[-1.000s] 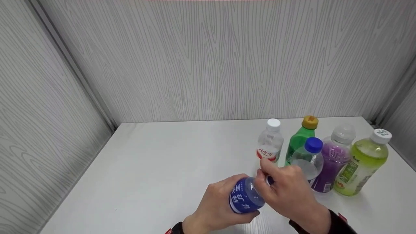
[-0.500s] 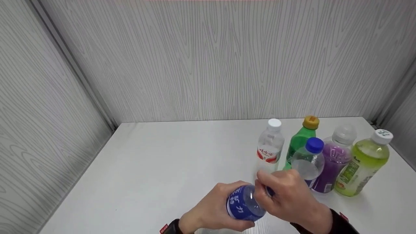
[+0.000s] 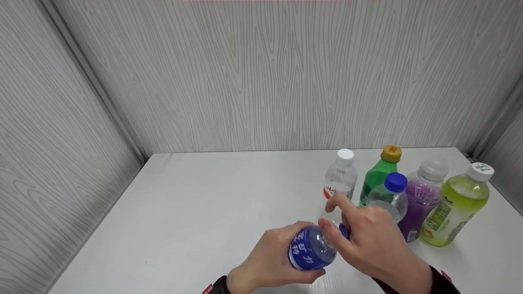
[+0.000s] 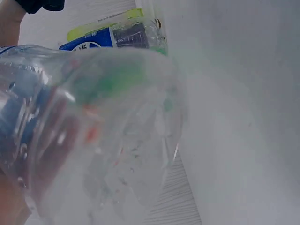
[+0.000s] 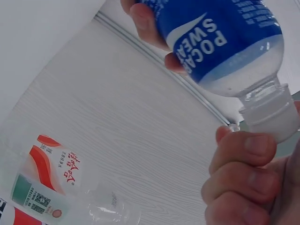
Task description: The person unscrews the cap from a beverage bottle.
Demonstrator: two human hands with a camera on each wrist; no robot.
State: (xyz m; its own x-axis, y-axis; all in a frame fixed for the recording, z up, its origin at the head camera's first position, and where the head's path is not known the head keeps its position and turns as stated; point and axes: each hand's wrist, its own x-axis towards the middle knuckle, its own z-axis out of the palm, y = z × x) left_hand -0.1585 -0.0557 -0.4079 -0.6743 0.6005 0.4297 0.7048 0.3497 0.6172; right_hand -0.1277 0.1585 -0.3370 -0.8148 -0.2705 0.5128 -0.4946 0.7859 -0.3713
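Observation:
My left hand (image 3: 273, 257) grips a clear Pocari Sweat bottle (image 3: 308, 251) by its blue label, with the neck tilted toward the right. At that neck is my right hand (image 3: 378, 239), thumb and curled fingers around the cap. Seen from the head, its index finger is lifted off and bent above the others. The right wrist view shows the cap (image 5: 271, 115) as pale, just over the curled fingers (image 5: 248, 150). In the left wrist view the clear bottle body (image 4: 117, 122) fills the near side and hides most of the left hand.
Right of the hands stand a white-capped bottle (image 3: 341, 173), a green bottle (image 3: 380, 171), a blue-capped bottle (image 3: 394, 192), a purple-labelled bottle (image 3: 421, 200) and a yellow-green bottle (image 3: 457, 208). The white table (image 3: 204, 204) meets wood-grain panels (image 3: 245, 81) behind and at both sides.
Both hands and the bottle have dipped, then risen again slightly. The right index finger has lifted away from the cap, and the right hand has turned a little.

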